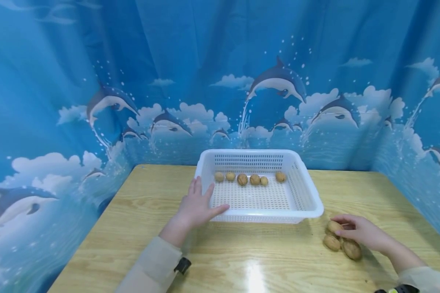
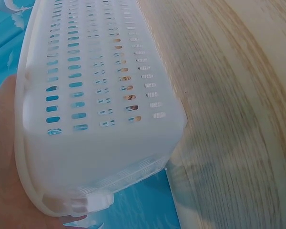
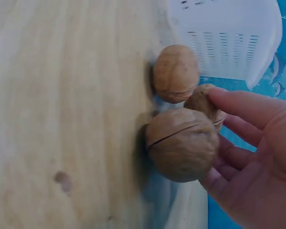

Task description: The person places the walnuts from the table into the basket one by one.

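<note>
A white plastic basket (image 1: pixel 256 213) with slotted walls stands on the table, several walnuts (image 1: pixel 242 179) lying in a loose row inside it. My left hand (image 1: pixel 198 205) rests on its near left corner, fingers spread along the rim; in the left wrist view part of that hand (image 2: pixel 2 162) shows beside the rim. Right of the basket, my right hand (image 1: pixel 363 231) pinches a walnut (image 3: pixel 202 102) between thumb and fingers. Close against it on the table are a large walnut (image 1: pixel 351 249) and a smaller walnut (image 1: pixel 331 243). Part of another walnut shows dimly beneath the right fingers.
The light wooden table (image 1: pixel 139 215) extends around the basket. A blue curtain (image 1: pixel 190 53) printed with dolphins hangs along its back and sides. Dark bands (image 1: pixel 183 265) are worn at both wrists.
</note>
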Tool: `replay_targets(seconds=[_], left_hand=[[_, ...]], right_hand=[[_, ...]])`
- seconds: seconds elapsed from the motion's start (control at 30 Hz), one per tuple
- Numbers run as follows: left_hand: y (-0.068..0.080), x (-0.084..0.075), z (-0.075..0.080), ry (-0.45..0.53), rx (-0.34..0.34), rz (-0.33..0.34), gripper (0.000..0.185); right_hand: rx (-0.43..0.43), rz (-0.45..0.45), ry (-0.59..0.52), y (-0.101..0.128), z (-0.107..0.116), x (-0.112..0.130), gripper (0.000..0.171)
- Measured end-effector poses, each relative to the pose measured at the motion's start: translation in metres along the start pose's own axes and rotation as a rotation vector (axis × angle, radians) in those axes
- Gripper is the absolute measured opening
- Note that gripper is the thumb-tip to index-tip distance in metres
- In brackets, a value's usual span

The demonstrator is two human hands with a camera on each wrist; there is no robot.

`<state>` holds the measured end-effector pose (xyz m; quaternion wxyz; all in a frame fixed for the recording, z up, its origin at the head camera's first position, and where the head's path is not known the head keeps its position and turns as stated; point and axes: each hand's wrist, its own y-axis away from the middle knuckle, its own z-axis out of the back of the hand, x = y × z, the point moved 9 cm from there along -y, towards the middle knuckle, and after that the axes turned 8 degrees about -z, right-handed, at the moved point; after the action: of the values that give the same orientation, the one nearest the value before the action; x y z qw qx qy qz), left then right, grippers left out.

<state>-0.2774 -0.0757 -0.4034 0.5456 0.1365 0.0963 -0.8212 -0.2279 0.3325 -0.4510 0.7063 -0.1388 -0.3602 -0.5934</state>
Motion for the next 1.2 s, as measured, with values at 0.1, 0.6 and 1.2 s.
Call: replay_targets(seconds=[0.1, 0.6, 1.2], left_hand=[[0.0, 0.0, 0.0, 0.004, 0.0, -0.003, 0.097], [0.001, 0.0, 0.003, -0.018, -0.003, 0.001, 0.095], [0.001, -0.002, 0.003, -0.017, -0.025, -0.024, 0.095]], right_hand=[[-0.085, -0.022, -0.016, 0.001, 0.011, 0.004, 0.05], [-0.224, 0.02, -0.029, 0.004, 0.054, 0.059, 0.052], [-0.084, 0.1, -0.079, -0.036, 0.038, 0.133, 0.056]])
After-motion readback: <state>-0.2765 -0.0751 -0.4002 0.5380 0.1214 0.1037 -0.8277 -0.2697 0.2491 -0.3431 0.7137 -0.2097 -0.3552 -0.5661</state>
